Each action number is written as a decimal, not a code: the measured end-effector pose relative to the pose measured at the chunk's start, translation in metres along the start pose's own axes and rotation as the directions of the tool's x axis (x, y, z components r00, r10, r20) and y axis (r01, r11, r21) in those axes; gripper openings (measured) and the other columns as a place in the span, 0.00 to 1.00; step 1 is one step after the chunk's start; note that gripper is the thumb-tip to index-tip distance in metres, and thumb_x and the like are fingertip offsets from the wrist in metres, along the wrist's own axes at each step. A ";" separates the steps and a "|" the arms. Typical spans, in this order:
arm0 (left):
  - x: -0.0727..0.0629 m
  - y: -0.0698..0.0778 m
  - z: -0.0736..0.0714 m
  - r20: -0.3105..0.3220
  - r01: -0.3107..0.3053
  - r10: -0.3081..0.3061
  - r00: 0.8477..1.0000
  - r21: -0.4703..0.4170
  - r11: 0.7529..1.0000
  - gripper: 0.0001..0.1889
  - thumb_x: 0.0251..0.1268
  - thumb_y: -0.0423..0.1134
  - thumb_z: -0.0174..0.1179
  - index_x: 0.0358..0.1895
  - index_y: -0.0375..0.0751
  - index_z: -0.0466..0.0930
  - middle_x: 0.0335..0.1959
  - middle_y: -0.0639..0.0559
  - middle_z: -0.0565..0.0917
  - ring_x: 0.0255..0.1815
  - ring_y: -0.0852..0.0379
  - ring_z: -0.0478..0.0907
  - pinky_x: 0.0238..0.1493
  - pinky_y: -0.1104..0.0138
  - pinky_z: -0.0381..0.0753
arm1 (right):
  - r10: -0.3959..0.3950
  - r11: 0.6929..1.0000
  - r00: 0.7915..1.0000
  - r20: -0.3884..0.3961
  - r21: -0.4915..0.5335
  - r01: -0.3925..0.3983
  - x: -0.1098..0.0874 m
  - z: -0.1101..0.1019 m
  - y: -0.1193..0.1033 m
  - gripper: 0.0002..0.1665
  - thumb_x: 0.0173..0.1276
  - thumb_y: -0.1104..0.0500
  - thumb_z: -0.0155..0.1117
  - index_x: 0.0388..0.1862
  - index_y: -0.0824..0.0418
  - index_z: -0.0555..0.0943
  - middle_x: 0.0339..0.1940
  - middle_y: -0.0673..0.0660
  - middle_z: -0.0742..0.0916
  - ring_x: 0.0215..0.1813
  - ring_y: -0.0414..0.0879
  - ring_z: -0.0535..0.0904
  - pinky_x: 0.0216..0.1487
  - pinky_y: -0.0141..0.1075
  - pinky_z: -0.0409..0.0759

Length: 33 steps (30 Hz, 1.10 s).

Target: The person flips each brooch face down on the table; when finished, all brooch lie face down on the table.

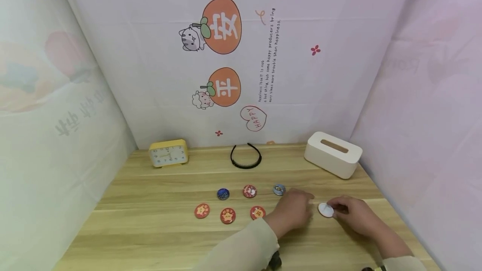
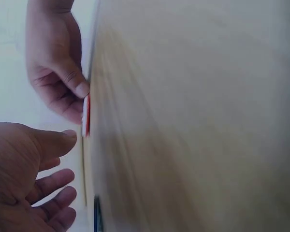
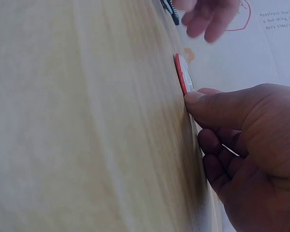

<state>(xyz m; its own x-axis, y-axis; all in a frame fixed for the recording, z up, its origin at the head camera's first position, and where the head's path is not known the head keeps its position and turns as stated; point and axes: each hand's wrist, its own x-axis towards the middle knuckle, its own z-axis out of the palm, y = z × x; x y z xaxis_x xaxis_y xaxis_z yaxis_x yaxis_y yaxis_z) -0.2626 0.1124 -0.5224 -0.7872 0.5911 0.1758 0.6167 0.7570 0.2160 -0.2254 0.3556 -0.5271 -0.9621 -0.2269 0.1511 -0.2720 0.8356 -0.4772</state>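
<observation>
At the right of the table, my right hand (image 1: 355,216) pinches a round badge (image 1: 325,210) by its edge between thumb and fingers. Its white back faces up, and a red rim (image 3: 180,72) shows in the right wrist view. My left hand (image 1: 295,209) is just left of that badge, fingers relaxed and holding nothing. Beyond the left hand lies a light blue badge (image 1: 279,189). A red badge (image 1: 257,212) sits near the left wrist, partly covered by it.
More round badges lie left of the hands: a dark blue one (image 1: 223,194), a red one (image 1: 249,191) and two red star ones (image 1: 202,210). Along the back stand a yellow clock (image 1: 168,154), a black headband (image 1: 246,165) and a white tissue box (image 1: 331,158). Cloth-covered walls enclose the table.
</observation>
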 end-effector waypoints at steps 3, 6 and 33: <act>-0.006 -0.005 -0.003 -0.011 0.028 -0.028 1.000 0.019 0.999 0.26 0.70 0.50 0.73 0.69 0.59 0.85 0.62 0.67 0.88 0.68 0.64 0.81 0.73 0.71 0.75 | 0.001 1.000 1.000 -0.002 -0.007 -0.001 -0.002 -0.003 0.000 0.14 0.68 0.59 0.80 0.52 0.53 0.92 0.51 0.49 0.92 0.54 0.47 0.89 0.55 0.43 0.88; -0.012 -0.009 -0.005 -0.017 0.049 -0.048 0.999 0.034 0.998 0.28 0.65 0.51 0.77 0.69 0.58 0.85 0.61 0.64 0.88 0.66 0.63 0.82 0.70 0.71 0.77 | 0.003 1.000 1.000 0.006 -0.002 -0.003 -0.002 -0.004 0.000 0.14 0.69 0.58 0.80 0.52 0.53 0.92 0.52 0.49 0.92 0.55 0.48 0.89 0.56 0.43 0.88; -0.042 -0.041 -0.016 -0.022 0.122 -0.121 0.992 0.008 0.993 0.13 0.64 0.51 0.80 0.49 0.55 0.92 0.43 0.62 0.91 0.45 0.62 0.84 0.57 0.70 0.81 | -0.009 1.000 1.000 0.013 0.005 0.009 0.000 -0.003 -0.001 0.14 0.69 0.58 0.80 0.53 0.52 0.92 0.53 0.49 0.93 0.55 0.47 0.88 0.56 0.43 0.88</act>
<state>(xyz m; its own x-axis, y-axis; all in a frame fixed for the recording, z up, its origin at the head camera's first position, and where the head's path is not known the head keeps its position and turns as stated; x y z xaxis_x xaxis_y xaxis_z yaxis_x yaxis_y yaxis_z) -0.2543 0.0517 -0.5230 -0.8559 0.4885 0.1698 0.5164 0.8255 0.2277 -0.2246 0.3565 -0.5238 -0.9597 -0.2415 0.1438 -0.2810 0.8311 -0.4799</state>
